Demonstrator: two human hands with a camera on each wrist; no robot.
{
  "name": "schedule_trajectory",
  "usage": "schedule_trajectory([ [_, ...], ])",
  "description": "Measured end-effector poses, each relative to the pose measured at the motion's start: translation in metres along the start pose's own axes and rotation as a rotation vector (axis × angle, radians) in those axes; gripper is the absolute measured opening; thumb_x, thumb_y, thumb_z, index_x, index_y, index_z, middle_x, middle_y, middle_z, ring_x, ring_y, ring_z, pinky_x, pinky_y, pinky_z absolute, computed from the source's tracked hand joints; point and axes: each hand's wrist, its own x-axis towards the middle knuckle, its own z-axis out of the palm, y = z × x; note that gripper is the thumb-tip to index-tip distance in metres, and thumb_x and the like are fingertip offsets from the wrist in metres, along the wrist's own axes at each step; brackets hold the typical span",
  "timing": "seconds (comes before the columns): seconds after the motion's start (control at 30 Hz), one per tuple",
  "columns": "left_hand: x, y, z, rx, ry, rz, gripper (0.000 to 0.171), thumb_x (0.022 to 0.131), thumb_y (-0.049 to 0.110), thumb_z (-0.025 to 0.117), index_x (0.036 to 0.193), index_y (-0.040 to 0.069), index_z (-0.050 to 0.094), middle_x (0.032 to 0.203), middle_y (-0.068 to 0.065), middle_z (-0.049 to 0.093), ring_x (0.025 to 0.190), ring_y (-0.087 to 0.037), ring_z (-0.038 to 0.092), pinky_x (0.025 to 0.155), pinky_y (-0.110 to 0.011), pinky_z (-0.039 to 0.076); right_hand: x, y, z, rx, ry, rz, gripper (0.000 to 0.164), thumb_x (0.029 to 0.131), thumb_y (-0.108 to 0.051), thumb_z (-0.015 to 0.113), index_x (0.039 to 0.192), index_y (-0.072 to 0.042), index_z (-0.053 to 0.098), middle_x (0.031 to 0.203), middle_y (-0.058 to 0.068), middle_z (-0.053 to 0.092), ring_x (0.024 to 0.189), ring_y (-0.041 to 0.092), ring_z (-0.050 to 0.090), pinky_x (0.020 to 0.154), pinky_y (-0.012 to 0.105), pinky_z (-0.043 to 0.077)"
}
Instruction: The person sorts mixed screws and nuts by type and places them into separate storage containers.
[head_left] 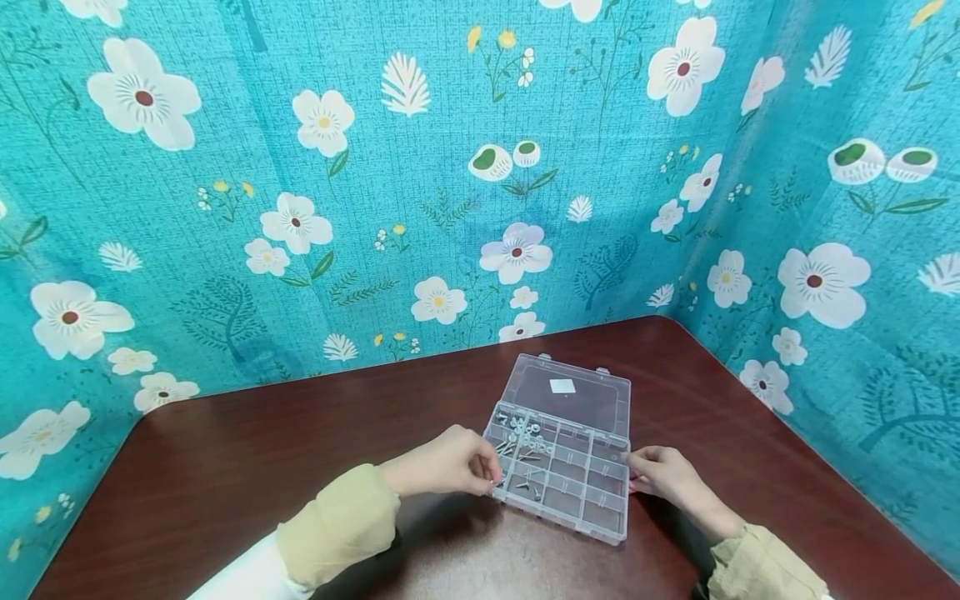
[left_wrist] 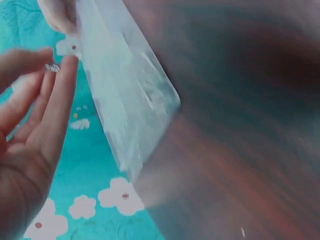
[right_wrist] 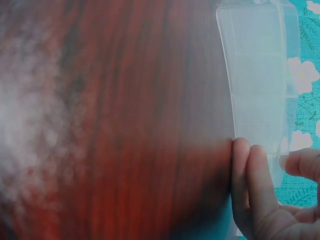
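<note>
A clear plastic compartment box [head_left: 570, 500] lies on the table with its lid [head_left: 592, 408] folded back. Screws [head_left: 528, 454], nuts and washers [head_left: 534, 429] sit in its left compartments. My left hand [head_left: 446, 462] is over the box's left front corner. Between thumb and fingertips it pinches a small ridged metal screw [left_wrist: 52, 67]; its full shape is hidden. At the opposite side, my right hand [head_left: 671, 479] holds the box by its right wall. In the right wrist view, two fingers [right_wrist: 241, 150] lie along the outer wall and the thumb is at the rim.
The dark red-brown table [head_left: 300, 450] extends left of the box and to its right. A turquoise flowered cloth [head_left: 360, 208] hangs along the back and right edges. The box's right compartments show no parts. A white label [head_left: 562, 386] is on the lid.
</note>
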Motion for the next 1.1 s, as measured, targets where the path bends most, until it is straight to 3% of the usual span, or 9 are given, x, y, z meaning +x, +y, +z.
schedule_trajectory([
  [0.2, 0.021, 0.005, 0.012, -0.135, 0.104, -0.104, 0.004, 0.076, 0.004, 0.069, 0.08, 0.003, 0.07, 0.065, 0.005, 0.064, 0.057, 0.0, 0.056, 0.056, -0.017, 0.046, -0.001, -0.001, 0.0, 0.005, -0.003, -0.003, 0.036, 0.089, -0.012, 0.051, 0.101, 0.022, 0.05, 0.076, 0.009, 0.061, 0.062, 0.013, 0.061, 0.061, 0.026, 0.052],
  [0.4, 0.034, 0.007, 0.018, -0.135, 0.158, -0.181, 0.005, 0.077, 0.005, 0.068, 0.082, 0.003, 0.07, 0.067, 0.005, 0.064, 0.059, -0.002, 0.056, 0.056, -0.018, 0.045, -0.001, -0.002, 0.003, 0.009, 0.0, -0.001, 0.036, 0.089, -0.011, 0.051, 0.1, 0.023, 0.05, 0.077, 0.011, 0.061, 0.063, 0.013, 0.061, 0.061, 0.026, 0.052],
  [0.57, 0.031, 0.005, 0.01, -0.027, 0.176, -0.151, 0.008, 0.078, 0.007, 0.068, 0.086, 0.004, 0.07, 0.075, 0.002, 0.066, 0.066, -0.003, 0.056, 0.061, -0.016, 0.046, -0.001, -0.002, 0.003, -0.004, -0.001, 0.008, 0.036, 0.088, -0.011, 0.051, 0.1, 0.022, 0.05, 0.077, 0.01, 0.061, 0.063, 0.013, 0.06, 0.061, 0.026, 0.052],
  [0.77, 0.012, -0.001, -0.011, 0.132, 0.184, -0.139, 0.007, 0.078, 0.006, 0.068, 0.085, 0.006, 0.069, 0.076, 0.003, 0.064, 0.067, -0.006, 0.055, 0.061, -0.019, 0.046, 0.0, -0.003, 0.001, -0.029, 0.009, 0.017, 0.037, 0.088, -0.014, 0.053, 0.101, 0.021, 0.052, 0.076, 0.008, 0.061, 0.062, 0.013, 0.06, 0.061, 0.026, 0.052],
  [1.1, -0.02, -0.021, -0.033, 0.584, 0.172, -0.123, 0.01, 0.073, 0.009, 0.073, 0.082, 0.013, 0.07, 0.076, 0.003, 0.063, 0.068, -0.01, 0.055, 0.066, -0.025, 0.05, 0.0, -0.001, 0.001, -0.003, 0.002, 0.012, 0.037, 0.089, -0.013, 0.051, 0.101, 0.022, 0.051, 0.076, 0.008, 0.06, 0.062, 0.012, 0.06, 0.06, 0.025, 0.052],
])
